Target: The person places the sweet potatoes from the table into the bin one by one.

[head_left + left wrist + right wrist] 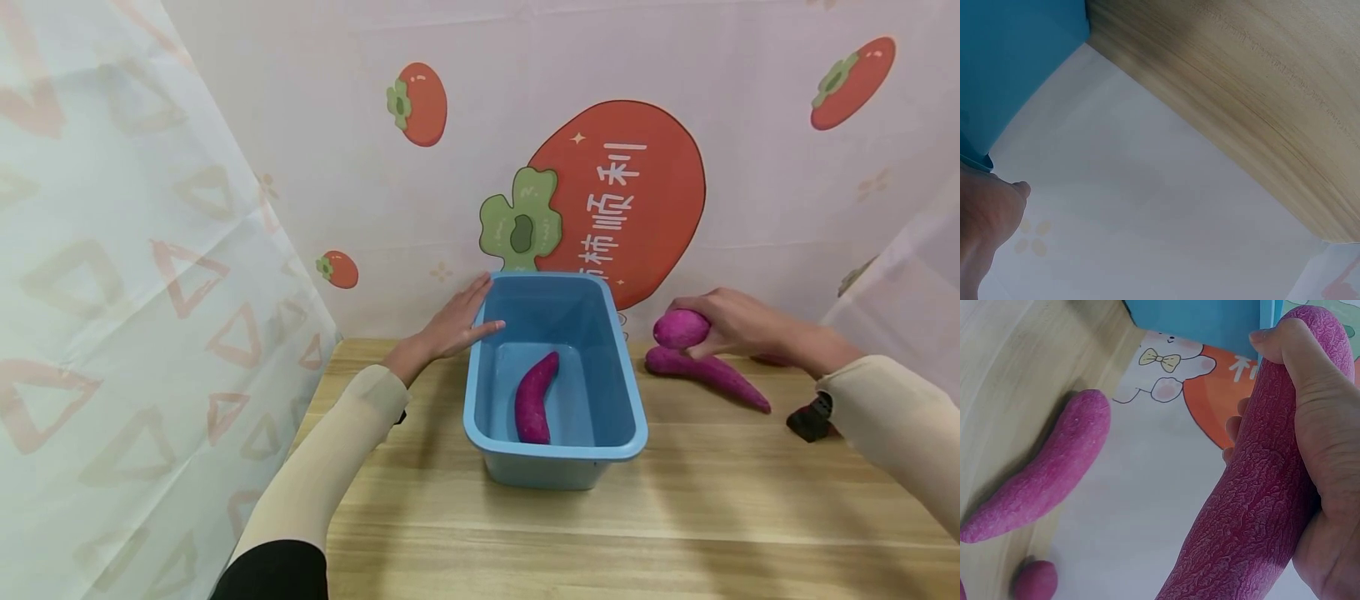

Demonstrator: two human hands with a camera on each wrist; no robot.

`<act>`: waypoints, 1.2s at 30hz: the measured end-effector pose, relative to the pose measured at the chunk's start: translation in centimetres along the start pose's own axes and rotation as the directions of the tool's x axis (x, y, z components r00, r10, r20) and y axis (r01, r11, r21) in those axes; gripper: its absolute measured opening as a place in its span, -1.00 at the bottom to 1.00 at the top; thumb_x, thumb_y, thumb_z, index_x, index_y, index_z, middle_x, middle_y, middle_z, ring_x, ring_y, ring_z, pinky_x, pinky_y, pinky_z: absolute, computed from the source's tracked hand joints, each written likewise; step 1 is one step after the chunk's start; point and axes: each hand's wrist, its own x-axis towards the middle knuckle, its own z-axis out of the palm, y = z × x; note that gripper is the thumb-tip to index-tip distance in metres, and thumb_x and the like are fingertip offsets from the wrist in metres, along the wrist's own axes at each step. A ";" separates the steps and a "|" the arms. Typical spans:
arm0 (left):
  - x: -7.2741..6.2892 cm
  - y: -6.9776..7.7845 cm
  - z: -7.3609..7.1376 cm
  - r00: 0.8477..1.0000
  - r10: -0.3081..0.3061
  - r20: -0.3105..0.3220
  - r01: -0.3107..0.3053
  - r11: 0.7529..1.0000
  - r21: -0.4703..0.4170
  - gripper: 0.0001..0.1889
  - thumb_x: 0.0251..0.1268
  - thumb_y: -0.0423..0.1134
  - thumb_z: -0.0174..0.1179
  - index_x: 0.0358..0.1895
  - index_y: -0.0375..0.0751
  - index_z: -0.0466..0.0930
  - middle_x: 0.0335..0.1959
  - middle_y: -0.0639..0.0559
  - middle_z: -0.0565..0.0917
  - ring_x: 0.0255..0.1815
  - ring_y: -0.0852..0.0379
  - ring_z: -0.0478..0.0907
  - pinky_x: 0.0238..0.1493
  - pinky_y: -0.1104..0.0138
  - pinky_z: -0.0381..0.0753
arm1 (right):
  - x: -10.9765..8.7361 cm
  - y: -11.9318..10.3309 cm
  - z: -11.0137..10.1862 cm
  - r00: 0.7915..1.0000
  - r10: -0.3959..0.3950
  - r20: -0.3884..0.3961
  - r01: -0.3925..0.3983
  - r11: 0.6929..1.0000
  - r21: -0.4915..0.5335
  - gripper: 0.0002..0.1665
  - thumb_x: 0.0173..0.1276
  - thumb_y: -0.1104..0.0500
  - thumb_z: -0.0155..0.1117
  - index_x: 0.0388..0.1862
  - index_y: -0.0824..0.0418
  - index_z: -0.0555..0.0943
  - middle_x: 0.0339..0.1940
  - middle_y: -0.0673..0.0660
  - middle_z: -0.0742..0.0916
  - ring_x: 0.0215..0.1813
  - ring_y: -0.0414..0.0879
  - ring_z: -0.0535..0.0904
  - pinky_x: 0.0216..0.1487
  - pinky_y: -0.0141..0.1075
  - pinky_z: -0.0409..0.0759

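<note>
A long purple sweet potato (1260, 469) is in my right hand (731, 321), thumb on one side and fingers around the other, raised over the table right of a blue plastic bin (555, 451). My left hand (456, 321) rests on the bin's far left rim, its fingers straight along the edge and its thumb reaching over it. Inside the bin one curved purple sweet potato (534, 400) lies on the floor. Another purple sweet potato (708, 377) lies on the table under my right hand. The right wrist view also shows the end of a smaller purple sweet potato (1036, 581).
The bin stands on a light wooden table (555, 542). Behind it hangs a white backdrop with a large printed persimmon (660, 192), and a patterned sheet (150, 292) closes off the left side. A black device (810, 419) shows at my right wrist.
</note>
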 end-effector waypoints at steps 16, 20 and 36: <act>-0.2 0.2 -0.3 1.000 0.008 0.007 -0.008 1.000 -0.004 0.00 0.50 0.33 -0.10 0.76 -0.20 -0.22 0.80 -0.05 -0.22 0.79 -0.07 -0.22 0.71 -0.11 -0.13 | 1.4 -1.2 -0.4 1.000 -0.023 0.019 0.023 1.000 -0.018 -0.39 -0.04 -0.06 0.80 -0.03 0.05 0.71 -0.31 -0.23 0.75 -0.32 -0.34 0.62 -0.29 -0.34 0.67; -0.2 0.3 -0.4 1.000 0.010 0.008 -0.010 1.000 -0.006 0.00 0.50 0.33 -0.10 0.76 -0.21 -0.22 0.80 -0.06 -0.22 0.79 -0.08 -0.22 0.71 -0.11 -0.13 | 1.8 -1.4 -0.3 0.999 -0.038 0.018 0.038 0.999 -0.025 -0.43 -0.04 -0.02 0.79 -0.05 0.03 0.72 -0.34 -0.24 0.74 -0.34 -0.35 0.61 -0.30 -0.34 0.66; -0.2 0.3 -0.2 1.000 0.002 0.009 -0.002 1.000 -0.001 -0.01 0.51 0.31 -0.10 0.76 -0.20 -0.22 0.80 -0.05 -0.22 0.79 -0.07 -0.23 0.70 -0.12 -0.12 | 3.1 -2.1 -0.8 0.997 -0.078 0.024 0.080 0.995 -0.054 -0.35 -0.07 0.00 0.81 0.00 0.14 0.74 -0.34 -0.17 0.77 -0.35 -0.33 0.63 -0.30 -0.31 0.68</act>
